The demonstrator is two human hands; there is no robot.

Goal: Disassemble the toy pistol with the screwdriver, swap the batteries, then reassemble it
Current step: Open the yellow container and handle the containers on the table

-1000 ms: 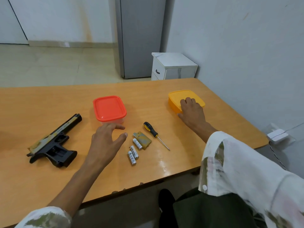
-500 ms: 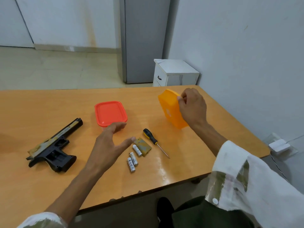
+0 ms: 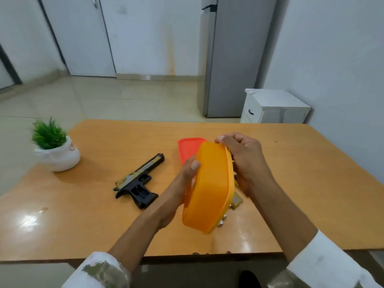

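An orange lidded box (image 3: pixel 209 188) hangs tilted on its side above the table, held in both hands. My left hand (image 3: pixel 184 179) grips its bottom side with the thumb up on the wall. My right hand (image 3: pixel 245 161) curls round its lid rim from the right. The black and camouflage toy pistol (image 3: pixel 138 181) lies on the table to the left of my hands. Behind the box, a corner of the pistol's olive battery cover (image 3: pixel 236 201) and the tips of loose batteries (image 3: pixel 222 222) show. The screwdriver is hidden.
A red lidded box (image 3: pixel 188 148) sits on the wooden table (image 3: pixel 104 225) behind the orange one. A small green plant in a white pot (image 3: pixel 57 150) stands at the table's far left. A white cabinet (image 3: pixel 274 107) stands by the wall beyond.
My right hand lifted the orange box off the table and carried it left over the batteries. My left hand came up and took hold of its underside. The camera tilted up.
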